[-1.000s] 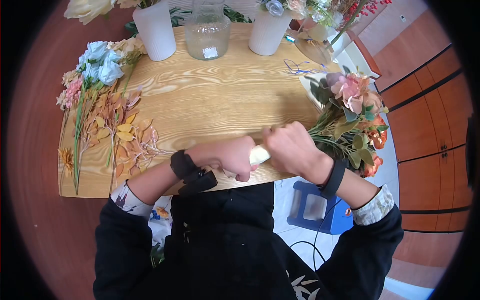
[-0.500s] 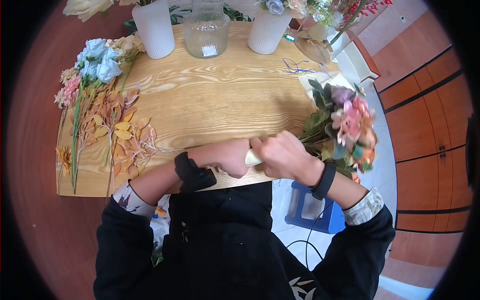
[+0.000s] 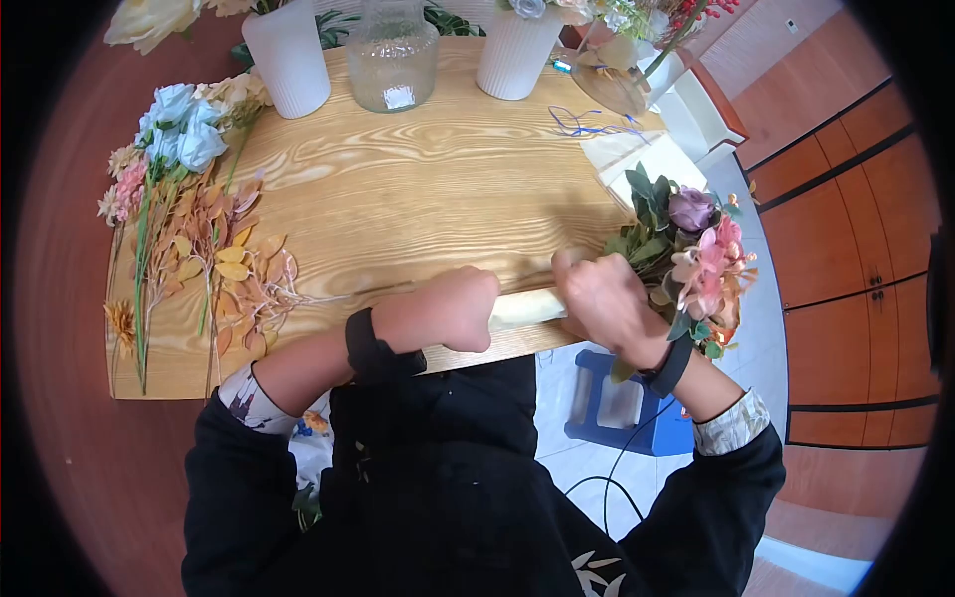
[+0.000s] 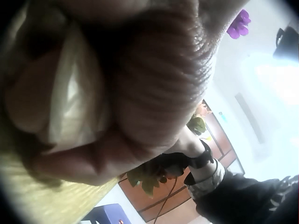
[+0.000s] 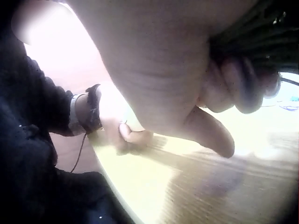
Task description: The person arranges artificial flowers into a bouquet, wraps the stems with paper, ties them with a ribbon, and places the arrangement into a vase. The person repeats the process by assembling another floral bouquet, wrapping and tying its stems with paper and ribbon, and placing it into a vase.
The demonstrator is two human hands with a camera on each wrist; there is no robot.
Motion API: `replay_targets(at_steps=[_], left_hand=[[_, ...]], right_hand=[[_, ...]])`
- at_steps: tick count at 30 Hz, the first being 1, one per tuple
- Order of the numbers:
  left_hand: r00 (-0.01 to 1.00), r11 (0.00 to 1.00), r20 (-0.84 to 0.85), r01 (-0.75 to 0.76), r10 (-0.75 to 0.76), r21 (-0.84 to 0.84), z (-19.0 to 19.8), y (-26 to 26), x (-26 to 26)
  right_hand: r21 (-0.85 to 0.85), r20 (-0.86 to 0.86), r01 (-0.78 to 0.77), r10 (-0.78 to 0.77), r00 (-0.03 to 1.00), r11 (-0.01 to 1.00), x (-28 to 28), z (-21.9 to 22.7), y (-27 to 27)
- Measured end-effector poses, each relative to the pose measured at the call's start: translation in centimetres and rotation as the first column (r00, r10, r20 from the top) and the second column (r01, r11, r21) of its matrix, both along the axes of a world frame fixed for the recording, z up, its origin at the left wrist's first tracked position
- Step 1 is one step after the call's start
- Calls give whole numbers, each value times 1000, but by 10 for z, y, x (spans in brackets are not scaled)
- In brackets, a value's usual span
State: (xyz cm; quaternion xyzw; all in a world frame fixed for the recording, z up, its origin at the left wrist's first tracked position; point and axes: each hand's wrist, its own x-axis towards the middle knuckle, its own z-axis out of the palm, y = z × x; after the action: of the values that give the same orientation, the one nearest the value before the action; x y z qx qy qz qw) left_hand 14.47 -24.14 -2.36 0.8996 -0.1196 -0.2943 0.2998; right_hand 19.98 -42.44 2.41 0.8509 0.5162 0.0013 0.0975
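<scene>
Near the table's front edge, the right hand (image 3: 605, 301) grips the stems of a bouquet (image 3: 704, 264) whose pink, purple and orange blooms point right. In the right wrist view its fingers (image 5: 245, 91) curl round the dark green stems (image 5: 261, 39). A pale strip of wrapping (image 3: 527, 309) spans the gap between both hands. The left hand (image 3: 460, 308) is closed on the strip's left end; the left wrist view has the pale material (image 4: 77, 100) between its thumb and fingers. How the strip meets the stems is hidden by the right hand.
Blue, pink and cream flowers (image 3: 184, 134) and orange leaf sprays (image 3: 224, 264) lie at left. White vases (image 3: 288, 60) and a glass vase (image 3: 393, 70) stand at the back. Blue string (image 3: 587, 127) and white sheets (image 3: 667, 164) lie back right; a blue stool (image 3: 652, 430) is below.
The hands have moved apart, and a longer stretch of the pale strip shows between them. The bouquet has turned, its blooms shifting in the right hand's grip.
</scene>
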Motion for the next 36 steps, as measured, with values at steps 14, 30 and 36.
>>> replay_targets(at_steps=[14,30,36], left_hand=[[852,986,515,-149,90,75,16,-4,-14],[961,982,-243,91,-130,-163,0,9,11],[900,861,-392,-37,-193,-507,-4,6,7]], right_hand=[[176,-318,43,16,948,983,0,7,17],[-44,-219,24,-33,975,999,-6,1,29],[-87,-266,26,-49,963,996,-3,7,30]])
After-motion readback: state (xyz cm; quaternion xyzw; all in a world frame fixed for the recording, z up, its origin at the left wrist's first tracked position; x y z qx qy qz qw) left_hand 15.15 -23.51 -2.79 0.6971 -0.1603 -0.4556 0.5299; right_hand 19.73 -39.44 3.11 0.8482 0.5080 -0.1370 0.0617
